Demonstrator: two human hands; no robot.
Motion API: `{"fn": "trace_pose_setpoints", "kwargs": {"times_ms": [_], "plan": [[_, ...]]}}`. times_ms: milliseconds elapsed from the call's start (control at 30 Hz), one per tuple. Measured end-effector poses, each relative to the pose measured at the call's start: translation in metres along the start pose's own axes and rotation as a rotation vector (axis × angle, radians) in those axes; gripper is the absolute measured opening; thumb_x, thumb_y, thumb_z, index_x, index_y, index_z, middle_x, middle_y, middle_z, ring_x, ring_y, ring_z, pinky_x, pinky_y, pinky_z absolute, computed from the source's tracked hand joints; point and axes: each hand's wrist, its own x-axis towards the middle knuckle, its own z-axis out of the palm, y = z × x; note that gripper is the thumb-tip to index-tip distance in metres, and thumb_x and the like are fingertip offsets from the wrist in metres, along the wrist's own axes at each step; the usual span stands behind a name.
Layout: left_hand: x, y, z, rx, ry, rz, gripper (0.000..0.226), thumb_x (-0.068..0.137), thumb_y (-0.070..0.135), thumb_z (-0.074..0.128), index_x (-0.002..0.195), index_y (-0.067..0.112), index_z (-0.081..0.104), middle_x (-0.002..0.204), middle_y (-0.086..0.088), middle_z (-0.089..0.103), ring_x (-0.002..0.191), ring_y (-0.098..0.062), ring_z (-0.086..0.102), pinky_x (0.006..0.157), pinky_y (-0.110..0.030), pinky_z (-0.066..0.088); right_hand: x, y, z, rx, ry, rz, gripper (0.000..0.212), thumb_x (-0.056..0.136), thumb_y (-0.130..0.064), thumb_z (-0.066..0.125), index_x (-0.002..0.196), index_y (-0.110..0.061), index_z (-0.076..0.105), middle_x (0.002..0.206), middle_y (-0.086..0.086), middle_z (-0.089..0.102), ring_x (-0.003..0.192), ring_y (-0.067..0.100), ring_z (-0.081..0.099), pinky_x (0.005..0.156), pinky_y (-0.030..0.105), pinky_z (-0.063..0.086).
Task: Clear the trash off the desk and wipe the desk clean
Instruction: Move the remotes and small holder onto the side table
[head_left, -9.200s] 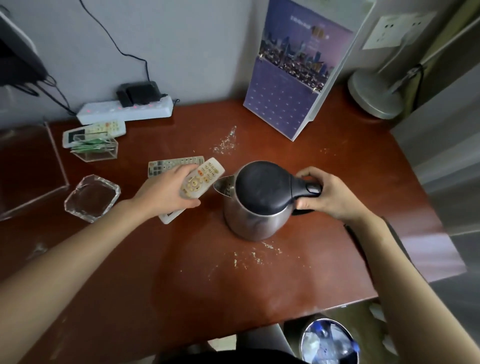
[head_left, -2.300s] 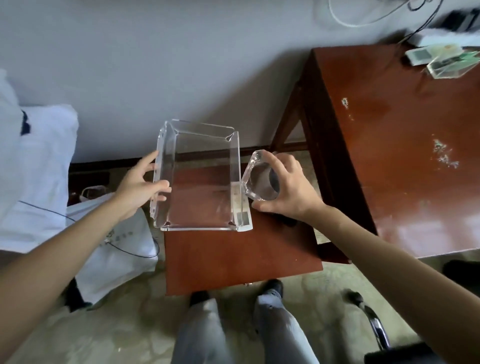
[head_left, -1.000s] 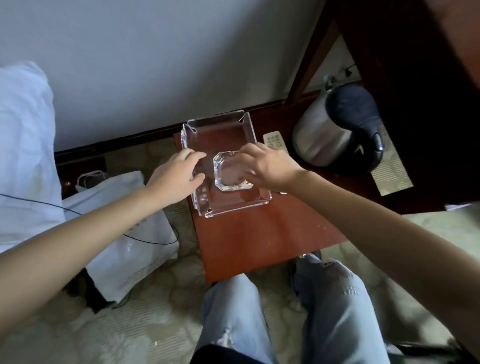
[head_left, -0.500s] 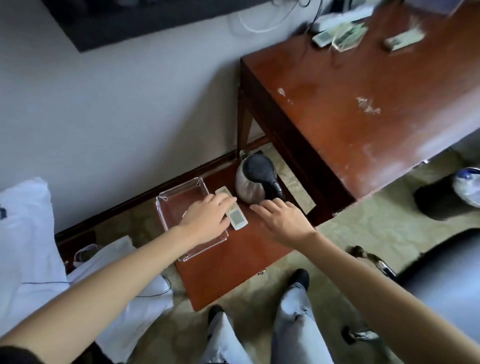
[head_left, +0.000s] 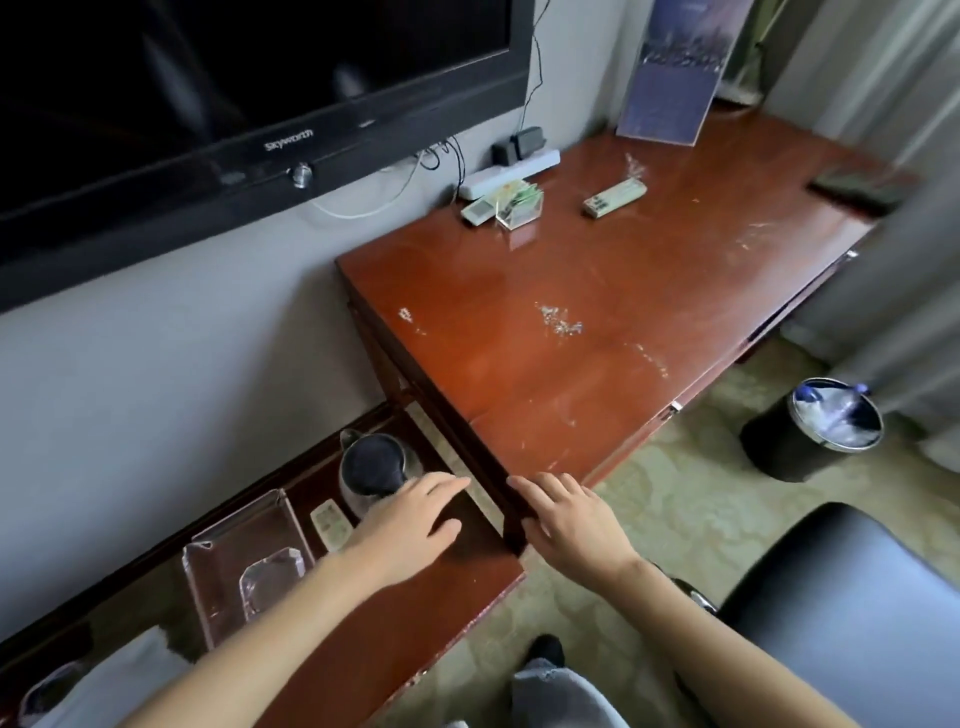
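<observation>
left hand (head_left: 410, 519): palm down over the low table (head_left: 467, 571), just beside the kettle (head_left: 371, 467); fingers straight and spread, holding nothing.
right hand (head_left: 571, 525): at the near corner of the desk (head_left: 649, 270); fingers straight and loose, empty. Can't tell if it's touching the edge.
desk: top right of the view, against the wall under the TV (head_left: 260, 78).
parked off-desk: kettle, a clear tray (head_left: 228, 540) with a glass ashtray (head_left: 270, 577) in it, and a small remote (head_left: 330, 522), all on the low table.
on the desk: long remote (head_left: 614, 197) mid-back; white remote (head_left: 479, 209) touching a clear box (head_left: 519, 205) of green packets; power strip (head_left: 511, 174) and calendar (head_left: 670, 78) at the wall; dark flat item (head_left: 852, 187) at the far right, too blurred to name.
trash: crumbs (head_left: 561, 321) mid-desk, a small patch (head_left: 406, 314) near the left edge, more scatter near the back and along the front edge. None removed, as far as I can see.
bin (head_left: 831, 421): on the floor beyond the desk, well apart from both hands; looks part full.
cloth: none in view.
progress: early, by my read. Bulky items are off; small items, crumb pickup and the whole wipe are left.
next: probably shift the remotes and box, then sweep crumbs to the bin.
</observation>
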Motion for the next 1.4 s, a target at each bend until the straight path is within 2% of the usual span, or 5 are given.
{"fn": "trace_pose_setpoints", "kwargs": {"times_ms": [467, 667, 833, 1300, 1400], "plan": [[0.181, 0.054, -0.027, 0.167, 0.0, 0.069, 0.05, 0.097, 0.035, 0.036, 0.145, 0.029, 0.024, 0.148, 0.011, 0.027, 0.134, -0.012, 0.028, 0.102, -0.034, 0.035, 0.062, 0.17, -0.038, -0.163, -0.041, 0.121, 0.056, 0.066, -0.026, 0.076, 0.119, -0.02, 0.059, 0.101, -0.001, 0.064, 0.077, 0.021, 0.062, 0.057, 0.032, 0.054], [0.263, 0.06, -0.036, 0.199, -0.004, 0.065, 0.049, 0.097, 0.034, 0.035, 0.145, 0.027, 0.026, 0.148, 0.008, 0.029, 0.133, -0.014, 0.031, 0.103, -0.036, 0.036, 0.107, 0.233, -0.04, -0.171, -0.113, 0.158, 0.053, 0.069, -0.025, 0.073, 0.119, -0.019, 0.057, 0.103, 0.003, 0.064, 0.079, 0.026, 0.062, 0.055, 0.035, 0.054], [0.327, 0.063, -0.046, 0.23, 0.011, 0.021, 0.05, 0.097, 0.033, 0.035, 0.145, 0.026, 0.026, 0.149, 0.005, 0.03, 0.134, -0.016, 0.032, 0.103, -0.035, 0.034, 0.162, 0.295, -0.037, -0.151, -0.151, 0.084, 0.046, 0.081, -0.036, 0.035, 0.117, -0.019, 0.058, 0.103, 0.004, 0.064, 0.077, 0.026, 0.062, 0.054, 0.033, 0.054], [0.515, 0.05, -0.102, 0.382, 0.253, -0.428, 0.055, 0.092, 0.035, 0.046, 0.144, 0.021, 0.033, 0.15, -0.006, 0.03, 0.13, -0.027, 0.035, 0.097, -0.044, 0.037, 0.382, 0.464, -0.032, -0.135, -0.109, -0.206, 0.051, 0.075, -0.029, 0.04, 0.121, -0.015, 0.057, 0.117, 0.011, 0.061, 0.098, 0.034, 0.059, 0.072, 0.04, 0.052], [0.548, 0.037, -0.116, 0.428, 0.313, -0.481, 0.06, 0.09, 0.038, 0.05, 0.144, 0.019, 0.032, 0.151, -0.011, 0.027, 0.133, -0.031, 0.03, 0.103, -0.048, 0.029, 0.427, 0.486, -0.03, -0.143, -0.08, -0.228, 0.052, 0.077, -0.024, 0.056, 0.127, -0.012, 0.052, 0.13, 0.018, 0.054, 0.113, 0.039, 0.053, 0.09, 0.051, 0.044]]}}
